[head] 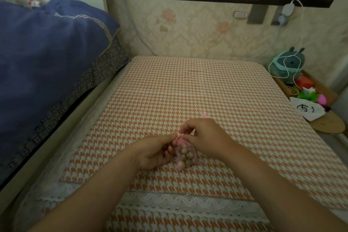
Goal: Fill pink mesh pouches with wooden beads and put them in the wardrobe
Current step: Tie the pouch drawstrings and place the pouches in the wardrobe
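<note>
A small pink mesh pouch [185, 156] stands on the tabletop [188, 84], which is covered in orange-and-white houndstooth cloth. The pouch is in the near middle, its bottom touching the cloth. Round, pale wooden beads [186, 153] show through the mesh and bulge it out.

The left hand [156, 153] lies just left of the pouch. Its fingers [169, 149] are curled against the pouch's side, and thumb and forefinger pinch the gathered neck. The right hand [205, 134] comes in from the right, a little farther off. Its fingertips [185, 138] are closed on the thin pink ribbon [178, 135] at the pouch's top. Both hands meet at that neck.

A small bit of pink fabric [204, 114] shows just beyond the right hand; I cannot tell what it is.

Bare cloth runs wide from the hands to the far edge, which meets the floral-papered wall [197, 39]. There is open cloth to the left and right of the hands as well.

The near edge carries a band of white lace trim [188, 204], crossed by both forearms. Along the left edge a bed rises higher, with a dark blue blanket [47, 52] hanging close to the edge.

Just past the right edge stands a wooden box [328, 93]. In it are a teal plush toy [288, 66] wrapped in a white cable [276, 68], and bright green and pink items. A white cloth bag with a black drawing [307, 110] lies at its near end.
</note>
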Demonstrator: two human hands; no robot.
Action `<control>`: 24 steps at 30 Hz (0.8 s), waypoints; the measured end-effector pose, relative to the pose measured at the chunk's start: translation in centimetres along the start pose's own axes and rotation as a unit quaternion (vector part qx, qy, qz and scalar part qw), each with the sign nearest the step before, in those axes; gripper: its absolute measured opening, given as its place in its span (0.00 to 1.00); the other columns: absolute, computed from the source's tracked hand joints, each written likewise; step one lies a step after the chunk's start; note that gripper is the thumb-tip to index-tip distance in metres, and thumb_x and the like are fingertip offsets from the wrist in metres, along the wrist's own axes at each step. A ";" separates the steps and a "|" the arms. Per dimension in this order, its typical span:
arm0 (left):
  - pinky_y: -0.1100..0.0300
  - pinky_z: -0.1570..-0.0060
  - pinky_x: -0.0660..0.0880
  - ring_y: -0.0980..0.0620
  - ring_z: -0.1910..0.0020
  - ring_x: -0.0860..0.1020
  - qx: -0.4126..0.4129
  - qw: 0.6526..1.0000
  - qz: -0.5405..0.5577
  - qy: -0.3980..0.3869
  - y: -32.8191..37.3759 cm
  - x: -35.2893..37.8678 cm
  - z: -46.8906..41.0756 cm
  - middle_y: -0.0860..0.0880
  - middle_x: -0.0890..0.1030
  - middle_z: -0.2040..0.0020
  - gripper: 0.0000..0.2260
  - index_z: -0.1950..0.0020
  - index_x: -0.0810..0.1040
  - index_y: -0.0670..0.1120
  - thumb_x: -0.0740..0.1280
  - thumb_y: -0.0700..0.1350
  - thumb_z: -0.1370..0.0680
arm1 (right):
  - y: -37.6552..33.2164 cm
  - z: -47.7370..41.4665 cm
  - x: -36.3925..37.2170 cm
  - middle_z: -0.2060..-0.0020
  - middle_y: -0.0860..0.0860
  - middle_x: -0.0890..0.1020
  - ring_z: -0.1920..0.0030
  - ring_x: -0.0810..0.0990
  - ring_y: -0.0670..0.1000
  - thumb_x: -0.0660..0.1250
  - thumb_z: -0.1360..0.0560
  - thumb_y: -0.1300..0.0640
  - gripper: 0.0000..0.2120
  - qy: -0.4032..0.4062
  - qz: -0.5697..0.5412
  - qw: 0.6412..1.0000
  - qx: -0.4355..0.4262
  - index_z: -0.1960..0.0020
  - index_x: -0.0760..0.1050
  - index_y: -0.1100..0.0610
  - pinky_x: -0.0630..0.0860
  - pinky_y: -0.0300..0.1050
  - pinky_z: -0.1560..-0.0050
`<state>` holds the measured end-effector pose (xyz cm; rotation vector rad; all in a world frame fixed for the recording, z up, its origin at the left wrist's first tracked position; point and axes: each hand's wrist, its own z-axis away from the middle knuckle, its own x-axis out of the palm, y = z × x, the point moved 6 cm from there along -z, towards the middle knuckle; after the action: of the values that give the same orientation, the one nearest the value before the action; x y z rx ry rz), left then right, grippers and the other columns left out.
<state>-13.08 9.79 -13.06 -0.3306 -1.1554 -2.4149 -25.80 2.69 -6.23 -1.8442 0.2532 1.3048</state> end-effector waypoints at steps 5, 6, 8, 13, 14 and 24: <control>0.69 0.75 0.71 0.58 0.71 0.71 -0.019 1.000 -0.010 -0.016 -0.2 0.0 0.3 0.49 0.77 0.66 0.08 0.55 0.79 0.42 0.67 0.45 0.20 | 0.6 0.2 0.2 0.54 0.39 0.83 0.58 0.77 0.36 0.72 0.23 0.52 0.05 -0.018 -0.019 0.999 0.021 0.48 0.83 0.45 0.77 0.39 0.50; 0.69 0.75 0.71 0.58 0.71 0.71 -0.022 0.999 -0.016 -0.021 -0.2 0.0 0.3 0.49 0.77 0.66 0.07 0.54 0.79 0.42 0.67 0.45 0.20 | 0.6 0.1 0.3 0.55 0.39 0.83 0.58 0.77 0.36 0.71 0.23 0.52 0.04 -0.008 -0.013 1.000 0.023 0.49 0.83 0.45 0.76 0.39 0.52; 0.69 0.75 0.70 0.58 0.71 0.71 -0.023 0.999 -0.020 -0.023 -0.3 0.1 0.3 0.50 0.76 0.66 0.07 0.55 0.78 0.42 0.67 0.45 0.20 | 0.2 0.2 0.4 0.55 0.40 0.83 0.61 0.76 0.34 0.70 0.23 0.54 0.05 0.006 -0.014 1.000 0.019 0.51 0.82 0.45 0.72 0.37 0.55; 0.70 0.75 0.69 0.59 0.72 0.71 -0.009 1.000 -0.003 -0.015 -0.4 0.4 0.2 0.50 0.76 0.67 0.08 0.55 0.79 0.43 0.67 0.45 0.19 | -0.2 0.2 0.6 0.53 0.41 0.83 0.65 0.76 0.33 0.70 0.25 0.52 0.06 -0.022 -0.037 0.999 0.017 0.49 0.83 0.46 0.71 0.36 0.59; 0.71 0.74 0.70 0.59 0.71 0.71 -0.004 1.000 -0.004 -0.015 -0.3 0.4 0.2 0.50 0.77 0.67 0.07 0.55 0.80 0.43 0.67 0.44 0.19 | 0.0 0.2 0.6 0.54 0.41 0.84 0.62 0.77 0.35 0.71 0.25 0.50 0.05 -0.026 -0.024 0.999 0.025 0.51 0.84 0.47 0.75 0.39 0.57; 0.68 0.65 0.76 0.60 0.65 0.80 0.192 0.891 -0.402 0.089 3.4 -1.3 1.8 0.55 0.85 0.62 0.04 0.51 0.88 0.49 0.73 0.46 0.23 | 2.5 -0.1 -0.1 0.64 0.51 0.82 0.66 0.80 0.50 0.65 0.19 0.53 0.08 0.014 -0.126 0.983 0.130 0.55 0.78 0.54 0.79 0.47 0.63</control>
<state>-10.22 9.63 -10.16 0.6077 -1.9018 -2.6650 -27.23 1.02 -7.41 -1.6149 0.1878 1.0205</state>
